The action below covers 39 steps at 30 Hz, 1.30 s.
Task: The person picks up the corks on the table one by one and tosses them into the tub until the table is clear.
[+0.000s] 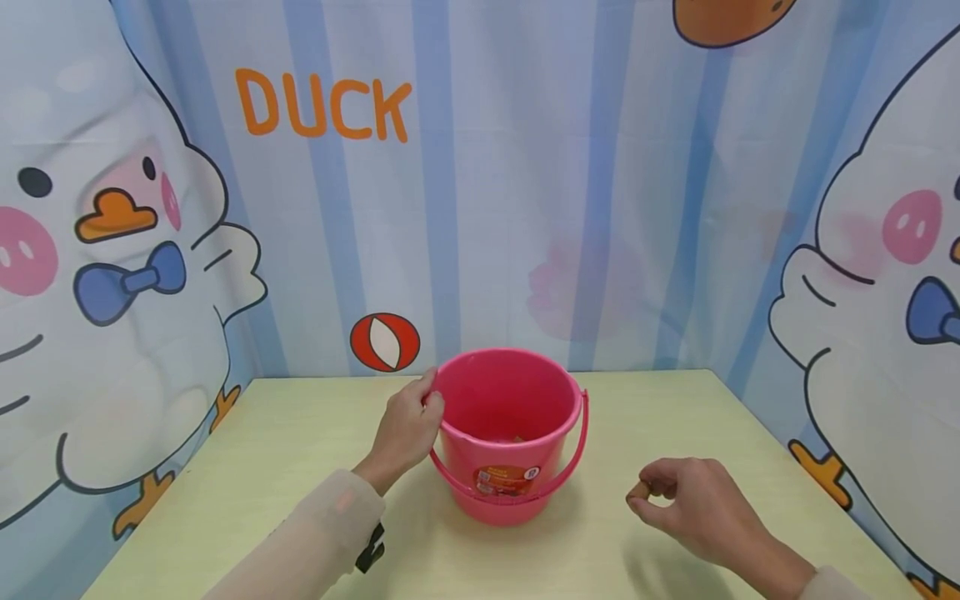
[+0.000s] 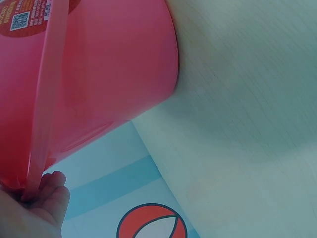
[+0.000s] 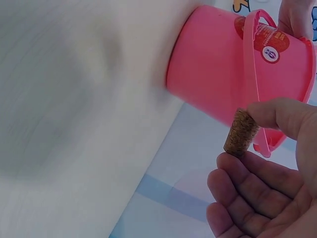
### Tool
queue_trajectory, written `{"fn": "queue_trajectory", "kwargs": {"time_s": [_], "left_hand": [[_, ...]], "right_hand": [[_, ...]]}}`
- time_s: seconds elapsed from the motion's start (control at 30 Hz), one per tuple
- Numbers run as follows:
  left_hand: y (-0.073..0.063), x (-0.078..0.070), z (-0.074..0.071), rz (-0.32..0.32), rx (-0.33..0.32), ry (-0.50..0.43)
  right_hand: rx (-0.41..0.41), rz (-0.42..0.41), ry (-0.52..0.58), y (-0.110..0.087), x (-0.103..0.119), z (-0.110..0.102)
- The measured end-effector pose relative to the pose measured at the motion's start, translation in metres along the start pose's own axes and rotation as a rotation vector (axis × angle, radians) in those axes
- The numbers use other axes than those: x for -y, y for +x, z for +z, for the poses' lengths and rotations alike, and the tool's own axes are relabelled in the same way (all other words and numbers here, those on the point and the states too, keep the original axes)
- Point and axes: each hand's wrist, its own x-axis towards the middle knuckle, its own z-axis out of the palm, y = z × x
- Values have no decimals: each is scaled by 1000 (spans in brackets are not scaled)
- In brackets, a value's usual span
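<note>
A pink plastic bucket (image 1: 504,467) stands upright on the table, its handle hanging down across the front over a red label. My left hand (image 1: 408,425) grips the bucket's rim on the left side, thumb and fingers on either side of the edge. To the right of the bucket, my right hand (image 1: 701,507) pinches a cork (image 3: 241,133) between thumb and fingertips, above the table. In the right wrist view the cork is a short, speckled brown cylinder. Something small and pale shows at the bottom inside the bucket, mostly hidden by the front wall.
The pale yellow table (image 1: 300,467) ends at a light blue striped curtain (image 1: 510,167) with printed white ducks on both sides. A dark strap piece (image 1: 371,550) hangs under the left sleeve.
</note>
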Motion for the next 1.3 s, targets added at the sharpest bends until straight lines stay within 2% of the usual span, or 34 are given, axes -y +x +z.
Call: {"fn": "queue_trajectory", "kwargs": {"time_s": [0.4,0.73,1.3], "left_hand": [[0,-1,0,-7,1,-5],[0,-1,0,-7,0,0],[0,0,0,-6,2,-2]], "right_hand": [[-72,-21,12,1,9,-3],[-142,-84,37,2,15,-4],[-248,-134,84,11,29,-1]]}}
